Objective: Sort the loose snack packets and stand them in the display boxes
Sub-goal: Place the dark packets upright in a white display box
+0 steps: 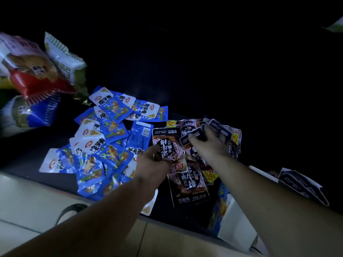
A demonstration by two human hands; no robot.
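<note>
Left hand (152, 164): fingers and thumb are curled round the near edge of one dark packet (168, 143), pinching it. The packet is a flat, glossy foil rectangle with a crimped seal and a round black label, and it is held tilted up off the surface.

Right hand (209, 143): it is extended over the dark packet pile (232, 138), palm down. The fingertips are lost among blurred dark packets, so it cannot be told whether they are spread or gripping.

Just near both hands, another dark packet (189, 182) lies flat and face up, overlapping others of the same kind.

To the left, a heap of blue packets (104, 141) spreads loosely. These are small, shiny sachets with white corners, overlapping at all angles. One lies back up, showing a barcode.

Both heaps rest on a black, matt tabletop (204, 80).

At the far left, large puffed snack bags (37, 71) with serrated seals are stacked together, blurred.

At the near right edge, an open display box (233, 216) of white card with a blue printed side stands beside the right forearm. Further right is a dark printed carton (300, 184), its contents not visible.

Near left, pale smooth flooring (27, 201) shows below the table edge.
</note>
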